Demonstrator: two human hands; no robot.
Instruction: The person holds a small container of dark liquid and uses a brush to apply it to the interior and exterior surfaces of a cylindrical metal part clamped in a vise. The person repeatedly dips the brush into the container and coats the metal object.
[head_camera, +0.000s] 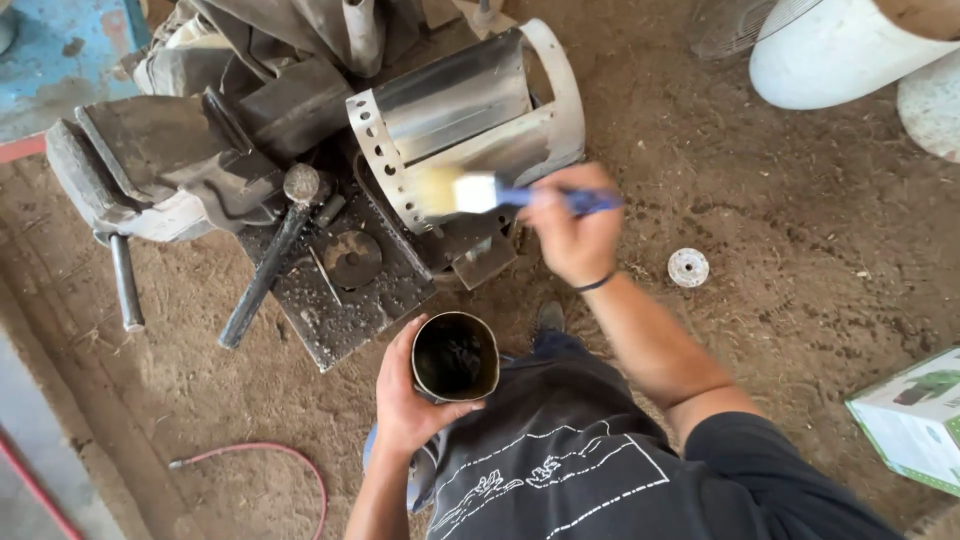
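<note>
— Dirt floor (780, 300) all round — what's the right hand (572, 232) doing?
— Its grip is clamped on a blue-handled brush (490, 193), bristles against the metal housing (465, 120) just left of it.
— And the left hand (405, 400)?
— Wrapped round a dark tin (455, 357).

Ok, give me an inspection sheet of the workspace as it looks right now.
Surface: bare dirt floor, dark metal plate under the work.
Job's things: paintbrush against curved perforated metal housing; dark-lined can.
Clutter: bench vise, hammer, small white disc, green-and-white box.
Grippers: right hand holds the paintbrush; left hand holds the can.
Cables: red hose on the floor.
Surroundings: white curved pieces upper right.
</note>
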